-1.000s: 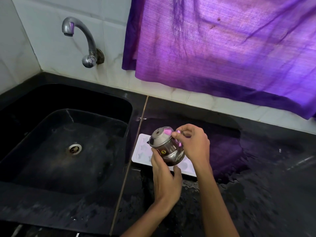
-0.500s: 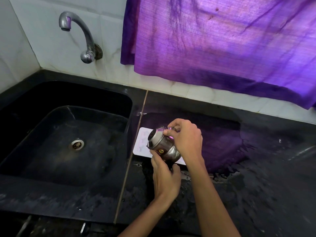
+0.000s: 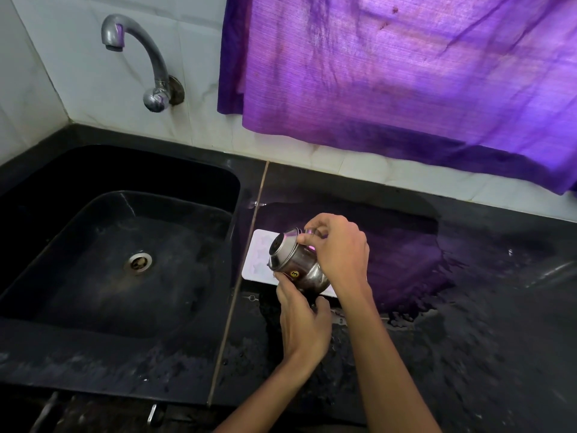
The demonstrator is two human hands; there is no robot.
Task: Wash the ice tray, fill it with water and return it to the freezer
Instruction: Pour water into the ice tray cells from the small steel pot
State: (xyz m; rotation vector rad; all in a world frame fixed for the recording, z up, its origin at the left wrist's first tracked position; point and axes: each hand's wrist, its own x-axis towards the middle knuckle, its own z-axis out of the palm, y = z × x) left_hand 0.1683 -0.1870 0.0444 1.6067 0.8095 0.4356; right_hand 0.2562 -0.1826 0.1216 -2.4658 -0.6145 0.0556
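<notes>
Tray lies on the wet counter beside the sink. Both hands hold a steel pot above it: left hand grips the base, right hand the rim. Pot is tipped further than a second ago (mouth toward tray); filling appears underway.

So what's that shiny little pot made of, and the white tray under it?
The little pot looks like polished steel: it is silvery, and it mirrors the purple light from the curtain. The ice tray looks like matte white plastic or maybe silicone; its moulded shapes show no shine, so I can't tell which. The left hand and right hand both hold the pot.
</notes>
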